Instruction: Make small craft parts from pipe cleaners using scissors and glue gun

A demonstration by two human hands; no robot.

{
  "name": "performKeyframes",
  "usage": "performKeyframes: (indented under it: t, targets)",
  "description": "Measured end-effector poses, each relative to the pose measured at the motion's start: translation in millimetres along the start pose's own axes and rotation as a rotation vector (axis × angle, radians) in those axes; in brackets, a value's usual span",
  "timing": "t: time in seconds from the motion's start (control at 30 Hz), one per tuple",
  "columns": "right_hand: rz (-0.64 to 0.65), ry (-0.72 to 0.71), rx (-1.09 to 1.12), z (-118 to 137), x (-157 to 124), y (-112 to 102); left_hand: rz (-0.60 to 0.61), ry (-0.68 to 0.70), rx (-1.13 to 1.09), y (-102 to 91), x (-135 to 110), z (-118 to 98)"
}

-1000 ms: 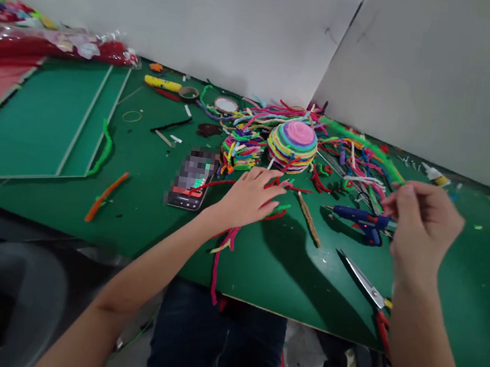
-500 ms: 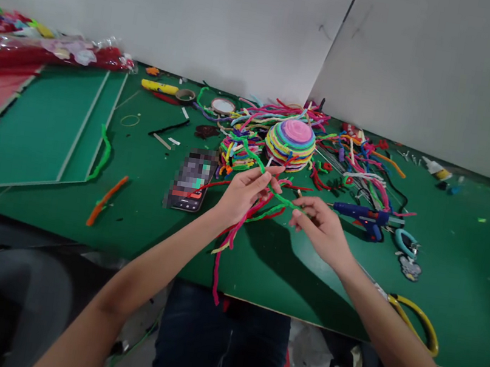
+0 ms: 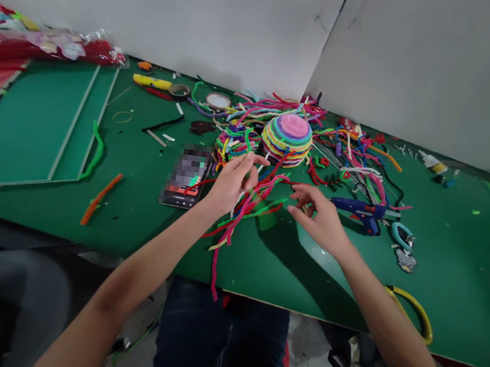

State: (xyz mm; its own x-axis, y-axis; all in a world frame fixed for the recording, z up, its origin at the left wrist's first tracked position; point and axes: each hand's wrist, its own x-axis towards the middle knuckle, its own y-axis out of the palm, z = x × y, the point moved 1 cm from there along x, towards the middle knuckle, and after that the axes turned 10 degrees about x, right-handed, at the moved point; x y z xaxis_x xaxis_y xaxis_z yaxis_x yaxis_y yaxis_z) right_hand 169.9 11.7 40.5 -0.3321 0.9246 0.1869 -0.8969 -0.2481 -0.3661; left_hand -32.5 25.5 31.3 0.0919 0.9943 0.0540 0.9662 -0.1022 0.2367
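Observation:
My left hand is raised a little above the green table, fingers closed on a bunch of pipe cleaners in red, pink and green that hang down toward the table edge. My right hand is just to its right, fingers stretched out and apart over the same strands, touching or almost touching them. Behind both hands sits a striped dome of coiled pipe cleaners amid a loose multicoloured pile.
A phone lies left of my left hand. A blue glue gun and pliers lie to the right. Yellow-handled scissors sit by my right forearm. Green boards and an orange pipe cleaner are at left.
My right hand came from the glue gun area to the centre beside my left hand. My left hand lifted off the table, gathering the strands up with it.

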Motion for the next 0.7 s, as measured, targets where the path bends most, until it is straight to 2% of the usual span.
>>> performKeyframes:
  t: [0.1,0.17,0.27,0.37,0.43,0.5,0.6,0.7]
  targets:
    - [0.211,-0.039,-0.275,-4.4,1.3,8.6,-0.05,0.05,0.042,-9.6,3.9,-7.7]
    - [0.3,-0.01,-0.345,-5.8,1.9,16.8,0.002,0.029,0.149,-14.8,4.8,-11.8]
    - [0.331,0.02,-0.286,-3.1,4.8,25.9,0.241,-0.028,0.502,-17.8,3.3,-12.1]
    - [0.328,0.037,-0.085,3.7,9.7,24.6,0.549,0.011,0.928,-16.7,0.4,-4.2]
    - [0.305,0.085,0.072,7.9,12.7,18.1,0.642,0.055,1.186,-15.6,-1.2,2.3]
    - [0.245,0.113,0.146,10.3,14.3,10.2,0.642,0.065,1.395,-14.0,-2.9,6.4]
    - [0.187,0.098,0.037,7.9,12.2,5.5,0.616,0.075,1.588,-9.9,-6.6,6.3]
    - [0.307,0.113,-0.064,-0.2,5.2,16.4,0.592,0.11,1.667,-6.5,-9.4,3.1]
